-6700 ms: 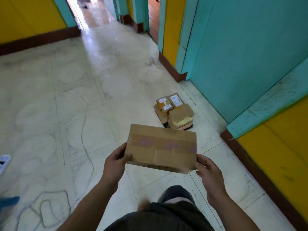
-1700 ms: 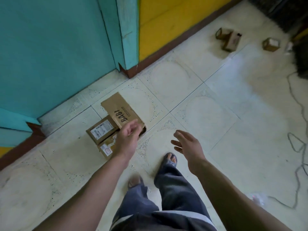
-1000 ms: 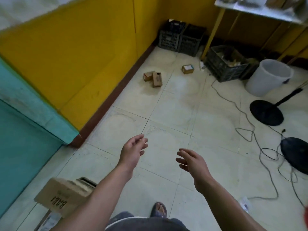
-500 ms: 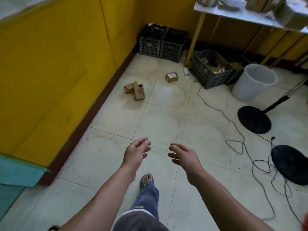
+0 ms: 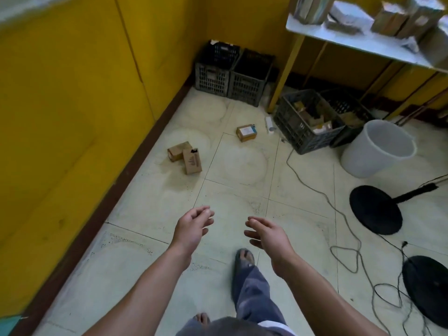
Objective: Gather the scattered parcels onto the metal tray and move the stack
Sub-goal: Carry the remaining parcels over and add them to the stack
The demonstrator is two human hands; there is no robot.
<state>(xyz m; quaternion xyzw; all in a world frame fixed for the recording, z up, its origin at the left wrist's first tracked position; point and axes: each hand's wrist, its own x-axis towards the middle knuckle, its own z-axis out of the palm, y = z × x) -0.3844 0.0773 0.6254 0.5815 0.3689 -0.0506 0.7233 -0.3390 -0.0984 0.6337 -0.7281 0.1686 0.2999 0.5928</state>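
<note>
Both hands, left hand (image 5: 192, 229) and right hand (image 5: 269, 235), hang loose and empty; two touching parcels (image 5: 185, 157) sit ahead-left, third parcel (image 5: 246, 132) farther ahead.

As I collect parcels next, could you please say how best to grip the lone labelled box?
I'd come from above and pinch its near and far sides: the labelled box lies flat, label up, with floor showing all round, so both sides look free.
</note>
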